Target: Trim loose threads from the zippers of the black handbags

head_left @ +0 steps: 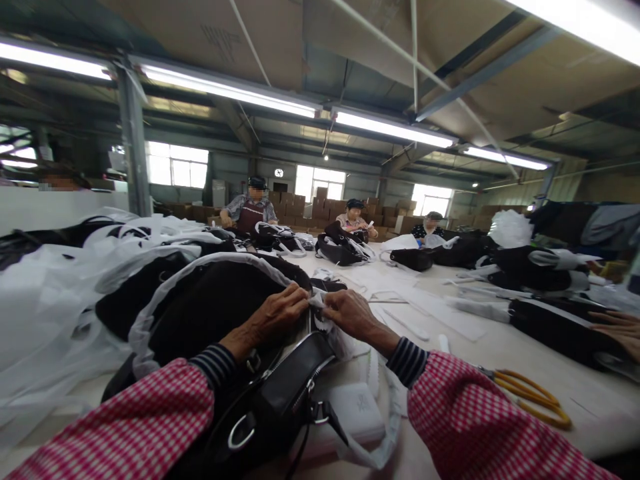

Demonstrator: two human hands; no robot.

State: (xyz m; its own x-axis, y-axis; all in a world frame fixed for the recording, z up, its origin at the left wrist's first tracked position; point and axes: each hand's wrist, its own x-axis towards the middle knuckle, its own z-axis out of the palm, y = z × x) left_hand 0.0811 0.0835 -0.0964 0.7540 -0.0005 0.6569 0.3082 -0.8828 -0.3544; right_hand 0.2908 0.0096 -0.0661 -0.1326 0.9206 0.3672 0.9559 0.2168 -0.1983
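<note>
Head view: right hand [345, 312] pinches white wrapping [317, 302], grip closed; left hand [280, 312] curled at black bag's [215, 307] edge, hold unclear. Bag on worktop [600, 408]. Likely wrapping step; next calls for careful tucking.

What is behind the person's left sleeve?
A black bag shows beyond the left sleeve, and a white-wrapped strap runs down towards its upper edge. What the sleeve covers cannot be seen.

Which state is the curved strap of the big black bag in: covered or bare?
Covered: white wrapping hides the visible curve of the strap, on the black bag beside the left hand.
</note>
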